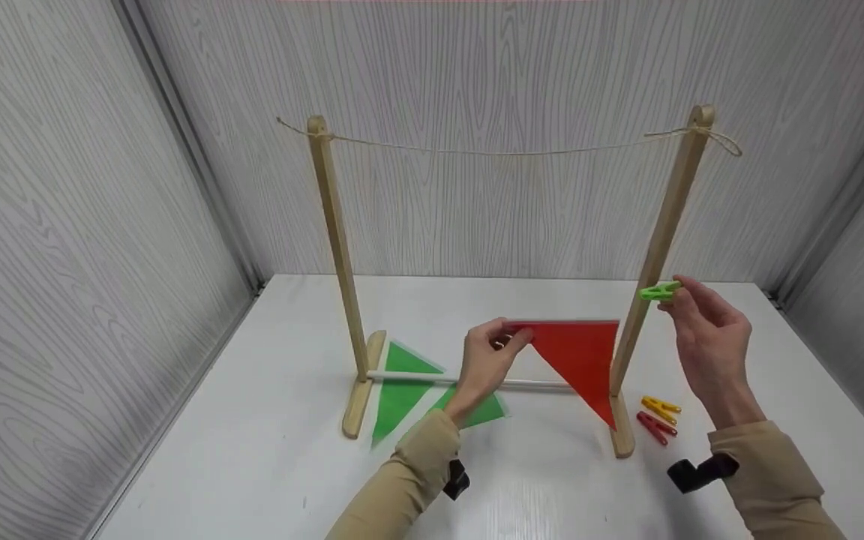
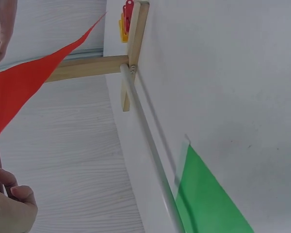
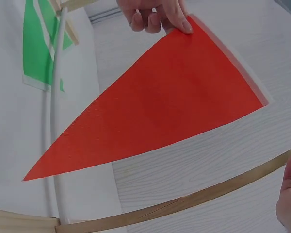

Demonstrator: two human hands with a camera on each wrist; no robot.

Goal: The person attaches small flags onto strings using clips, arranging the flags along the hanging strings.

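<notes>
My left hand [image 1: 486, 361] pinches a red triangular flag [image 1: 583, 358] by one top corner. Its pale-edged top side runs level and its point hangs down in front of the right post. At the right, my right hand [image 1: 713, 341] holds a green clothespin [image 1: 659, 291] between thumb and fingers, beside the right post. In the right wrist view the red flag [image 3: 150, 102] spreads wide, gripped at the top by the left hand [image 3: 157, 13]; only part of the right hand [image 3: 290, 199] shows there.
A string [image 1: 477, 153] spans two wooden posts [image 1: 342, 255], joined low by a white rod [image 1: 537, 385]. Green triangular flags [image 1: 400, 386] lie on the white table [image 1: 289, 480] at the left. A yellow clothespin [image 1: 661, 409] and a red clothespin [image 1: 655, 427] lie beside the right foot.
</notes>
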